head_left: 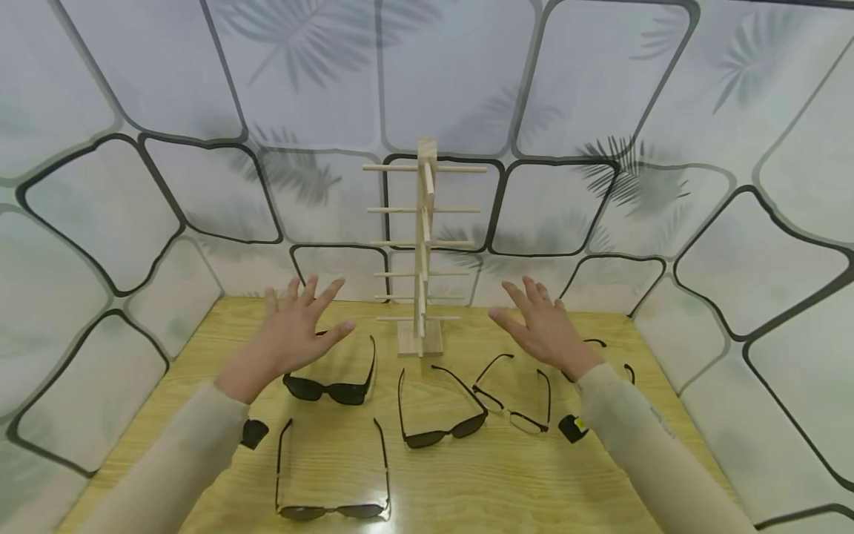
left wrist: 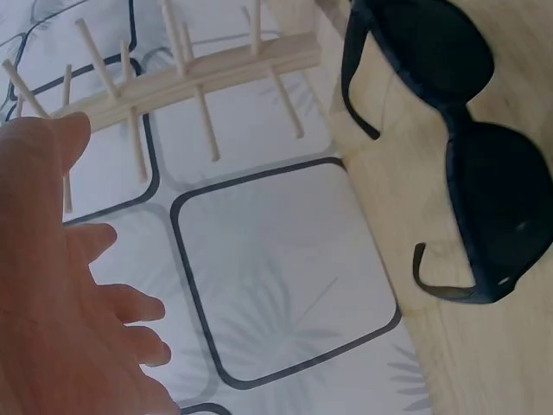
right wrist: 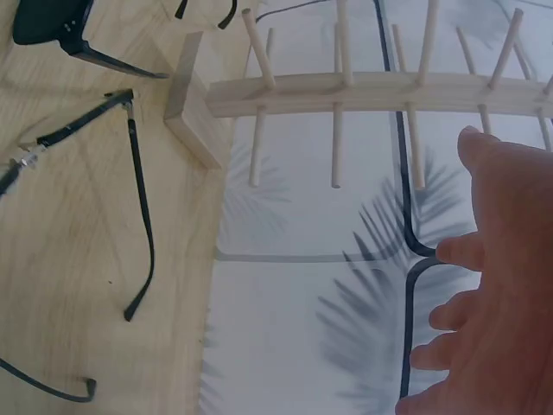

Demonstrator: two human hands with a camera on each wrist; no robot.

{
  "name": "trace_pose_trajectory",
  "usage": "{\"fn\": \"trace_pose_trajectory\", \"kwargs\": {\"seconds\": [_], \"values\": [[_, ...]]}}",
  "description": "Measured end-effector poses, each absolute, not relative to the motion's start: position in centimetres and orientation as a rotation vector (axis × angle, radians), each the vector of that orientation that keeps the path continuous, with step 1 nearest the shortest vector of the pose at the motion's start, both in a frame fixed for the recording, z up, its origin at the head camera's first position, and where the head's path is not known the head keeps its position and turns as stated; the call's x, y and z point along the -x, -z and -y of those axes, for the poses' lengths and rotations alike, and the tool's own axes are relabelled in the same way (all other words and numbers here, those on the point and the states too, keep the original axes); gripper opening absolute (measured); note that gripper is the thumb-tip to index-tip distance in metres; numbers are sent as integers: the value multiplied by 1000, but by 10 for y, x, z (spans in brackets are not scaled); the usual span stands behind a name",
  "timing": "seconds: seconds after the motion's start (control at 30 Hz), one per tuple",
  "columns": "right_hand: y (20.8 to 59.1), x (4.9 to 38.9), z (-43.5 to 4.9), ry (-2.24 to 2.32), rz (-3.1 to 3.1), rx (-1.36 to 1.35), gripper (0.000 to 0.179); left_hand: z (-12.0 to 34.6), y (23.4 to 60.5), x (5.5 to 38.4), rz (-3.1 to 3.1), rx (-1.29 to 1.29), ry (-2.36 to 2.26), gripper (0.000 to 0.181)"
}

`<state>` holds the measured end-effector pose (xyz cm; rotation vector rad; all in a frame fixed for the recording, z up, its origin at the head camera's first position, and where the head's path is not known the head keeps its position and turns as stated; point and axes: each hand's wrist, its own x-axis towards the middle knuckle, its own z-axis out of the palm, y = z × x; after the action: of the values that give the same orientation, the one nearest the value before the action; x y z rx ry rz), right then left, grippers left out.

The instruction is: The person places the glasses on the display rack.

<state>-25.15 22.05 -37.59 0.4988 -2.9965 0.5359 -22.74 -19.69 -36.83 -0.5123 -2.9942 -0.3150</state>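
Observation:
My left hand is held over the back left of the table, fingers spread and holding nothing. Below it lies a pair of black sunglasses, lenses toward me. On the other side my right hand is likewise spread with nothing in it, over clear-lensed glasses and another pair of glasses that the right forearm partly hides. Between the hands stands a wooden peg rack with bare pegs on several levels. Dark sunglasses lie in front of its base, and thin-framed sunglasses rest nearest me.
The wooden table ends against patterned wall panels at the back and both sides. A small black object shows beside the left wrist, and another black piece with a yellow mark beside the right.

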Motion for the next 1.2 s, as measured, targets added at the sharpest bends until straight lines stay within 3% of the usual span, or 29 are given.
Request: {"fn": "trace_pose_trajectory", "kwargs": {"seconds": [0.77, 1.2], "values": [[410, 213, -219, -977, 2924, -557, 67, 181, 406, 193, 2868, 674, 930, 68], [427, 183, -217, -1134, 2892, -488, 61, 154, 415, 176, 2866, 539, 1500, 53]]}}
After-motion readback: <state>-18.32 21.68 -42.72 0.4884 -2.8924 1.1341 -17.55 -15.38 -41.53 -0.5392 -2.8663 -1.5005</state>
